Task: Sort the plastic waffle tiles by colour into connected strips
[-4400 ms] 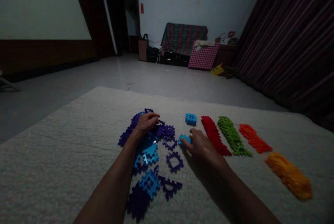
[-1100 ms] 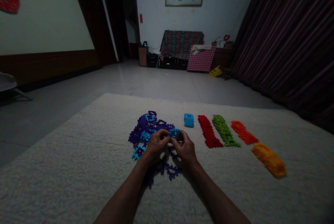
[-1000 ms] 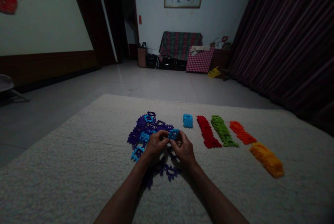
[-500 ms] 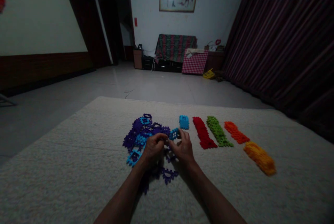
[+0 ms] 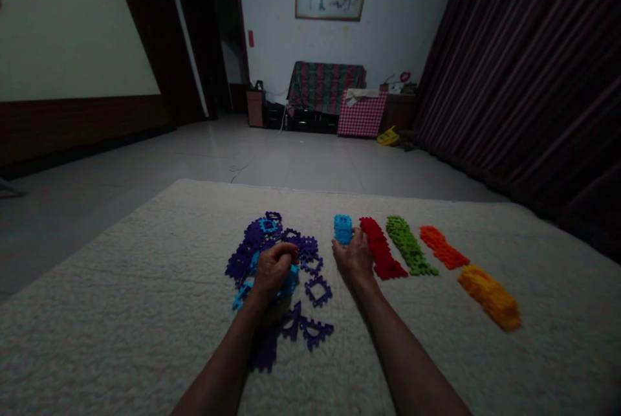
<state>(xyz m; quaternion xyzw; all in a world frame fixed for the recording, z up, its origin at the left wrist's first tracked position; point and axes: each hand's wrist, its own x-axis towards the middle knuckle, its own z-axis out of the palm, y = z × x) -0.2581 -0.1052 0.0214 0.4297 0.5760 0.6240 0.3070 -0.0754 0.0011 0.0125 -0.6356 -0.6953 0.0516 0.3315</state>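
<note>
My right hand (image 5: 355, 257) has its thumb and fingers closed around the near end of a light blue interlocking plastic piece (image 5: 343, 235), at a short light blue row on the mat. My left hand (image 5: 274, 268) is curled over a loose pile of dark purple interlocking pieces (image 5: 242, 259), fingers bent inward; what they hold, if anything, is hidden. Light blue pieces (image 5: 290, 283) show beside and under the left hand. A purple square frame (image 5: 318, 290) and purple triangular pieces (image 5: 316, 332) lie between and in front of my hands.
Right of the light blue row lie a red row (image 5: 382, 251), a green row (image 5: 410, 248), an orange row (image 5: 442, 248) and a yellow-orange row (image 5: 490, 296). All rest on a pale quilted mat (image 5: 121, 286). Beyond it are tiled floor (image 5: 301, 160) and a cloth-covered cabinet (image 5: 325, 89).
My right hand has moved right and slightly forward with a light blue piece to the light blue row. My left hand has drawn back left, uncovering purple pieces.
</note>
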